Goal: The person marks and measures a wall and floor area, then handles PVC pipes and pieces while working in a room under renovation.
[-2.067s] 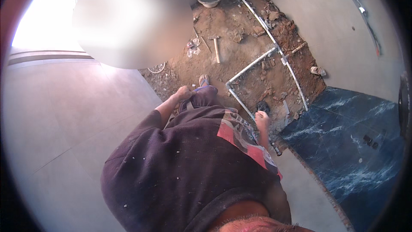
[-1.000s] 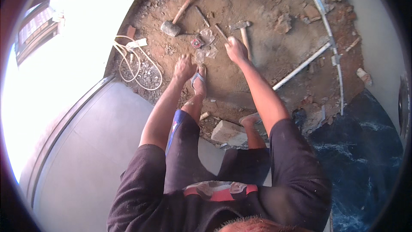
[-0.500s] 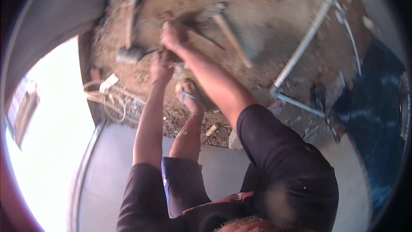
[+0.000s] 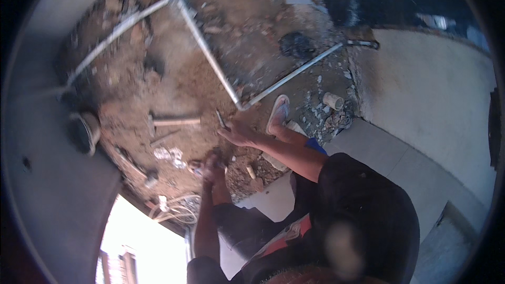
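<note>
My right hand (image 4: 238, 134) is closed round a short slim tool (image 4: 220, 119), whose narrow end points up and away. Its exact kind is too small to make out. My left hand (image 4: 212, 167) is low beside my left foot, dark and blurred; its fingers cannot be read. On the dirt left of my right hand lies a hammer (image 4: 178, 122) with a wooden handle, and just nearer than it a thin metal chisel (image 4: 164, 138). Crumpled whitish wrapping (image 4: 169, 154) lies between the chisel and my left hand.
White pipes (image 4: 208, 52) cross the dirt ahead, meeting at an elbow by my right foot (image 4: 279, 110). A sledgehammer (image 4: 151, 180) and coiled pale cable (image 4: 179, 210) lie at left, near a bucket (image 4: 87, 134). A cylindrical container (image 4: 332, 101) stands among rubble by the right wall.
The view has swung right. My hands, close together before, are now apart; the right has moved right with the slim tool, the left is down by my foot.
</note>
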A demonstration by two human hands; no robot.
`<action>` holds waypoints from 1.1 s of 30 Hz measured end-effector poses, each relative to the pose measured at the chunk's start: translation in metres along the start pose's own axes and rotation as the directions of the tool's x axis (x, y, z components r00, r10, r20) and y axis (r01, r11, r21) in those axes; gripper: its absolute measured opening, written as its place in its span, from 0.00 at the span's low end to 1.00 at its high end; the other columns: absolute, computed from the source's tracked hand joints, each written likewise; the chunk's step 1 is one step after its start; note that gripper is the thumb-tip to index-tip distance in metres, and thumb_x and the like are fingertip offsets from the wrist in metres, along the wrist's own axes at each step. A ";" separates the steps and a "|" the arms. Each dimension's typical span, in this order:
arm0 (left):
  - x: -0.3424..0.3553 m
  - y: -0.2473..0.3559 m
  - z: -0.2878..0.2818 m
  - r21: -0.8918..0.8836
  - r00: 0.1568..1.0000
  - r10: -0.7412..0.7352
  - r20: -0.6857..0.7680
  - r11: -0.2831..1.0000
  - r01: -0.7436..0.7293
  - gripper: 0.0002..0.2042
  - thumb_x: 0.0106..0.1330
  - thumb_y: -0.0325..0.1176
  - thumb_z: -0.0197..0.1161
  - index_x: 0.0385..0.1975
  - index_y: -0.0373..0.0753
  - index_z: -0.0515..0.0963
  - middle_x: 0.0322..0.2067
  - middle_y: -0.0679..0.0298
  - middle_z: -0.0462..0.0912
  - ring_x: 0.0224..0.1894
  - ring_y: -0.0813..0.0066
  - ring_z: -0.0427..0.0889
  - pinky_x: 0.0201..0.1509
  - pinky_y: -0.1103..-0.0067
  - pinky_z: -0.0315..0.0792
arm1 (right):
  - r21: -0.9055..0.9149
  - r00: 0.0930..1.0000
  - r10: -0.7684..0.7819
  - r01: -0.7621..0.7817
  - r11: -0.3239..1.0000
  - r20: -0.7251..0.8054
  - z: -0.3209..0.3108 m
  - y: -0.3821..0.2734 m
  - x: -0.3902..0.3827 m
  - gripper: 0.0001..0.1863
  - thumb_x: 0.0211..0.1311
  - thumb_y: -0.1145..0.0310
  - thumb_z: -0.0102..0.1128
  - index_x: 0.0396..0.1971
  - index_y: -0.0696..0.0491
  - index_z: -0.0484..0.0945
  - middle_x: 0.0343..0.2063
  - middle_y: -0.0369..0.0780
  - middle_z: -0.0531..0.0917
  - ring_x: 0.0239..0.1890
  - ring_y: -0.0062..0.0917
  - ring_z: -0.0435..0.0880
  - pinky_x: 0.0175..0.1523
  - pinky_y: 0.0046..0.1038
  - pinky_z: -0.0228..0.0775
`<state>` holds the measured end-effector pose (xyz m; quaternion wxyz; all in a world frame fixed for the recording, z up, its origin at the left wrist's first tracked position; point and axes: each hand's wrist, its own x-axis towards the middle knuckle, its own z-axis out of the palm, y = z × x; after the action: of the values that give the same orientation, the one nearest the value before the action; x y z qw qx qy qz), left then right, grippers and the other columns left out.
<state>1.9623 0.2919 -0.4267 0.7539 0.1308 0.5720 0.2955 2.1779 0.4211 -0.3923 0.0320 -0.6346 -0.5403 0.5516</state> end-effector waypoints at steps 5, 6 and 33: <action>0.004 0.078 0.205 -0.040 0.941 -0.063 0.331 0.996 0.081 0.20 0.69 0.36 0.54 0.56 0.31 0.75 0.50 0.58 0.80 0.51 0.68 0.78 0.58 0.73 0.71 | 0.179 0.996 0.013 0.004 0.984 -0.092 -0.163 0.023 -0.084 0.21 0.67 0.54 0.56 0.44 0.60 0.79 0.31 0.52 0.83 0.35 0.43 0.85 0.43 0.42 0.73; 0.004 0.093 0.248 0.043 0.934 -0.062 0.351 0.998 0.050 0.20 0.69 0.36 0.54 0.56 0.30 0.75 0.50 0.58 0.80 0.51 0.69 0.78 0.58 0.73 0.71 | 0.178 0.993 0.042 -0.022 0.984 -0.107 -0.198 0.031 -0.103 0.21 0.67 0.54 0.56 0.43 0.60 0.79 0.30 0.52 0.83 0.35 0.43 0.85 0.43 0.43 0.73; 0.507 0.226 0.791 0.588 0.635 -0.458 0.623 -0.262 -0.766 0.17 0.62 0.43 0.63 0.45 0.40 0.83 0.39 0.52 0.87 0.39 0.52 0.87 0.45 0.62 0.78 | 0.832 0.736 0.474 0.555 -0.012 -0.483 -0.575 0.408 -0.062 0.18 0.74 0.52 0.50 0.37 0.52 0.77 0.23 0.35 0.80 0.27 0.24 0.79 0.36 0.29 0.73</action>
<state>2.7253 0.8839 -0.4578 0.4232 0.8576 0.1754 -0.2338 2.8773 0.5268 -0.3866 0.6842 -0.5411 0.0569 0.4856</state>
